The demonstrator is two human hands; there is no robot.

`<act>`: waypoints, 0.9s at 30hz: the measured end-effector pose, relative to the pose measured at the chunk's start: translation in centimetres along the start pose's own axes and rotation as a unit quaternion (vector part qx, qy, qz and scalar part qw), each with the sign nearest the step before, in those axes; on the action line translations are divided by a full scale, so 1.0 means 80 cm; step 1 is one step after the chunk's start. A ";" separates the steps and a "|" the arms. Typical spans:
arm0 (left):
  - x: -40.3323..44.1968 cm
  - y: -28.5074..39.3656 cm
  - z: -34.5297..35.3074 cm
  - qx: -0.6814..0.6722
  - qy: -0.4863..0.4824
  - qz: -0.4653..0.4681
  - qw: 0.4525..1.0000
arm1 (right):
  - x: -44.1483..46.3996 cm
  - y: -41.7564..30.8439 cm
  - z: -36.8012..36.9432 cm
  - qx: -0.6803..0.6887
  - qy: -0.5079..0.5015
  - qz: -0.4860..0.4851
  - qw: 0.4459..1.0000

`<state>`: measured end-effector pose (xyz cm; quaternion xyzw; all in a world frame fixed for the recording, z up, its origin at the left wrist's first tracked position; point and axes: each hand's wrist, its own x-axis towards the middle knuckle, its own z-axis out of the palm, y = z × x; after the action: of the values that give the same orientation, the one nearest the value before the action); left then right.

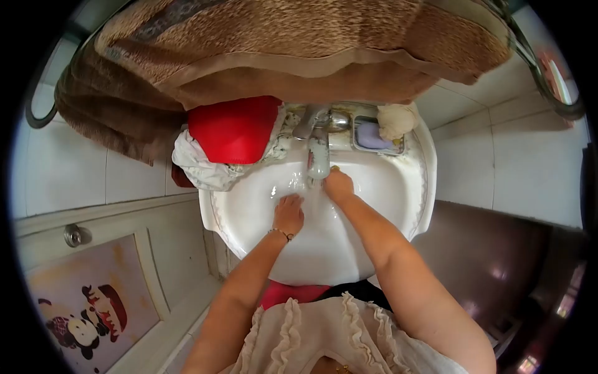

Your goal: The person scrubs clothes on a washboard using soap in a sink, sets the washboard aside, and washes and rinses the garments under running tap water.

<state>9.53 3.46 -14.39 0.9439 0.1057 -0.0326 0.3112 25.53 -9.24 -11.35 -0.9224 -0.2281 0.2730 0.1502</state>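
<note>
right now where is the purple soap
In the head view, the purple soap lies in a small dish at the back of the sink, right of the faucet.

Counts are taken about the centre of one white basin (324,249), 12 o'clock lying toward its one tap (318,156). Hands, two: the left hand (289,213) at 9 o'clock, the right hand (338,184) at 1. Bracelets, one (281,234), at 8. Soap dishes, one (403,149), at 1, with one lavender soap bar (372,136). Beige bundles, one (397,121), also at 1. Red pieces, one (235,131), between 10 and 11; white bundles, one (198,161), at 10. Door knobs, one (73,235), at 9; pictured panels, one (134,293), at 8. Brown towelling (280,31), at 12: number of pieces indeterminate.
</note>
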 end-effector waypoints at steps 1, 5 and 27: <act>0.000 -0.003 0.001 -0.009 0.016 0.012 1.000 | -0.002 -0.001 -0.007 0.015 -0.005 0.025 1.000; 0.006 0.003 0.004 -0.006 0.038 0.001 0.999 | -0.015 0.008 -0.022 0.010 -0.027 -0.084 0.996; 0.057 0.035 -0.015 0.090 -0.122 -0.039 0.988 | 0.019 0.025 0.018 0.017 0.048 0.042 0.998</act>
<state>14.55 2.81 -12.40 0.9522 0.1008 -0.1689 0.2337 26.51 -9.96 -13.93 -0.9406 -0.1768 0.2384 0.1651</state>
